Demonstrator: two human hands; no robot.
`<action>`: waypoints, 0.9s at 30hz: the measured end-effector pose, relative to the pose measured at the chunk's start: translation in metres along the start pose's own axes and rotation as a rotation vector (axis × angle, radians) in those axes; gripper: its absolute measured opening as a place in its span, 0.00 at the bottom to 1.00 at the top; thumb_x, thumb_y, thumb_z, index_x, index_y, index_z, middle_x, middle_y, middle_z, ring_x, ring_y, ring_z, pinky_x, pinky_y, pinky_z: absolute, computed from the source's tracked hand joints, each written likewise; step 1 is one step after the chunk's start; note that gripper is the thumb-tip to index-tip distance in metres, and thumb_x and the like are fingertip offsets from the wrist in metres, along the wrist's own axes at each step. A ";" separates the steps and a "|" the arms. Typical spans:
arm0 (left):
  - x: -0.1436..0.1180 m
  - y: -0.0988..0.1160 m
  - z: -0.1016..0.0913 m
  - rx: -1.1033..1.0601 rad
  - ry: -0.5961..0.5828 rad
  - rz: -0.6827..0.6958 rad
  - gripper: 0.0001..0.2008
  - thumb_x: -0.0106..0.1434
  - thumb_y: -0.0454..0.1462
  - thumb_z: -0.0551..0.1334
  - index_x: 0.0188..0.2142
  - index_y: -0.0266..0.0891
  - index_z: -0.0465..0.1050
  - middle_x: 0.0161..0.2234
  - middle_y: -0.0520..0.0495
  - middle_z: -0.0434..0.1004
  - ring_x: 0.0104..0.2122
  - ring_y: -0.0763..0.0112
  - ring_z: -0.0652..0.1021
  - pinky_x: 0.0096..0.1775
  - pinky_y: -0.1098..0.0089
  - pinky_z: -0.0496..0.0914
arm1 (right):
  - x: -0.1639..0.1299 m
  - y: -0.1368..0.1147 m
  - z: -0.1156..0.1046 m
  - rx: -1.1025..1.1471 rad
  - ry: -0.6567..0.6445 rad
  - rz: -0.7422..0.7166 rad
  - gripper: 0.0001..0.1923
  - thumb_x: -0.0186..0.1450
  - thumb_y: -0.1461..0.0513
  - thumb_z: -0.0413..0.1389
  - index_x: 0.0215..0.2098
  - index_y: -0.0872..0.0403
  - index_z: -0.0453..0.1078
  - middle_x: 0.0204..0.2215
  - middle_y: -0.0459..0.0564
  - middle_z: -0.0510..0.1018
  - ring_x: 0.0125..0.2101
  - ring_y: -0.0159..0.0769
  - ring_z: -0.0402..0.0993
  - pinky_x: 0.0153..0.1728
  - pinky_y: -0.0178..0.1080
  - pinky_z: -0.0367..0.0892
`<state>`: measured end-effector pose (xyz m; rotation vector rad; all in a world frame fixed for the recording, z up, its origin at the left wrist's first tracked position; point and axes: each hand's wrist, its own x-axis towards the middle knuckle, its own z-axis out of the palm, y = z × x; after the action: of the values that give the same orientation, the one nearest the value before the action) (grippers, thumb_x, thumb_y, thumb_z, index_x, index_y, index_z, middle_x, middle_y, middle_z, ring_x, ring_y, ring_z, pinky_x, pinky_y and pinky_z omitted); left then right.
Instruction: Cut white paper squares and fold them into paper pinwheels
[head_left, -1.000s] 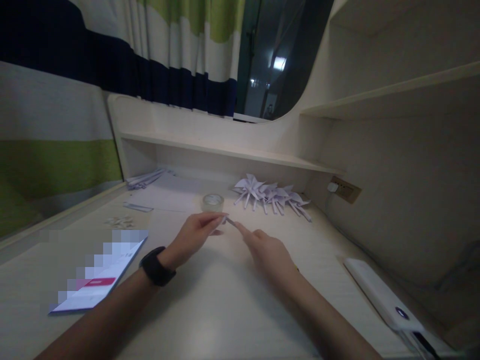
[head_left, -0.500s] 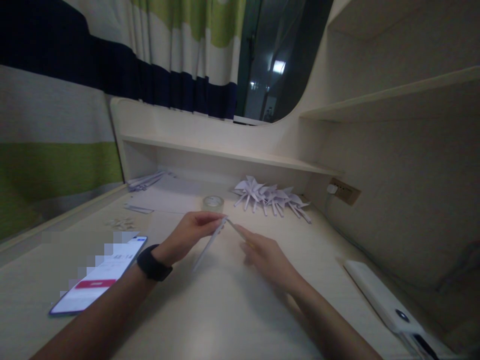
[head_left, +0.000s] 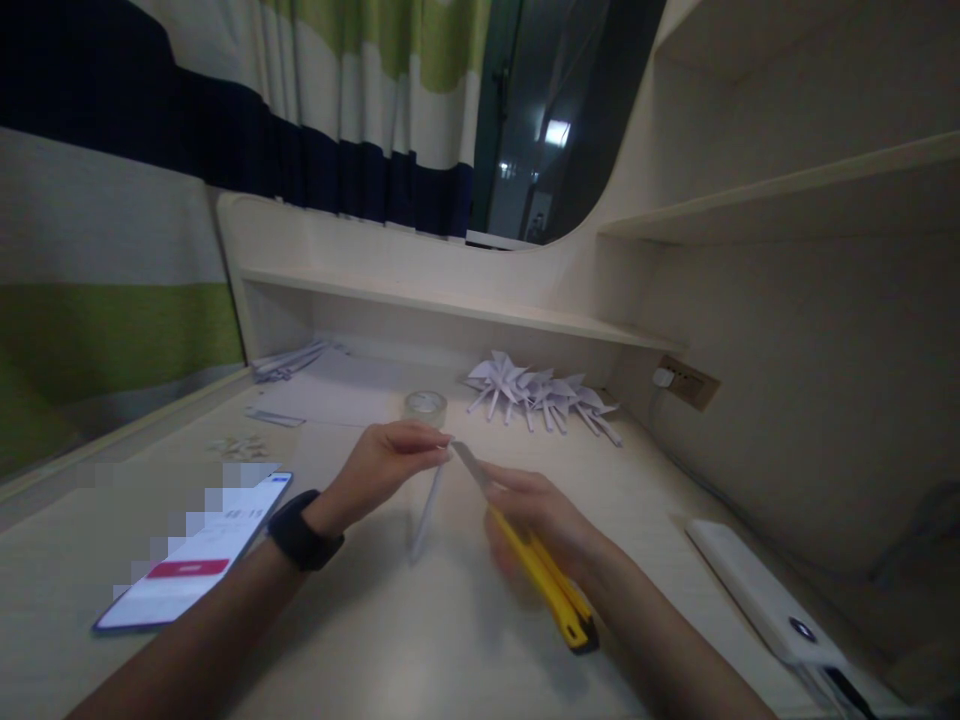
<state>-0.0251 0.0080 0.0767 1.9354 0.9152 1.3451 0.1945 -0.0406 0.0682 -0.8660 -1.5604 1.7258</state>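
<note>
My left hand (head_left: 386, 462), with a black watch on its wrist, pinches the top end of a thin white paper stick (head_left: 426, 512) that hangs down to the desk. My right hand (head_left: 544, 520) grips a yellow utility knife (head_left: 541, 575), and its grey blade points up to the stick's pinched end. A roll of clear tape (head_left: 425, 406) stands just behind my left hand.
Several white paper pinwheels (head_left: 541, 394) lie at the back under a low shelf. A lit phone (head_left: 196, 551) rests at the left, a white power bank (head_left: 765, 593) at the right. Paper strips (head_left: 291, 359) and small scraps (head_left: 238, 446) lie at the back left. A wall socket (head_left: 685, 379) sits right.
The paper stick has swung down from my left fingers to hang nearly upright. My right hand has turned, so the yellow knife handle now shows and the blade meets the stick's top.
</note>
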 end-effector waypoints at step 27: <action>-0.001 0.011 -0.002 0.157 -0.155 -0.001 0.11 0.62 0.40 0.59 0.34 0.38 0.79 0.32 0.47 0.80 0.33 0.67 0.78 0.36 0.70 0.70 | -0.005 0.004 -0.009 -2.108 0.660 -0.538 0.28 0.68 0.64 0.48 0.63 0.36 0.49 0.30 0.50 0.67 0.29 0.38 0.59 0.30 0.40 0.55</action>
<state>-0.0253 0.0012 0.0861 2.1243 0.9691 1.1330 0.2040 -0.0400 0.0636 -1.3068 -2.2594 -1.0887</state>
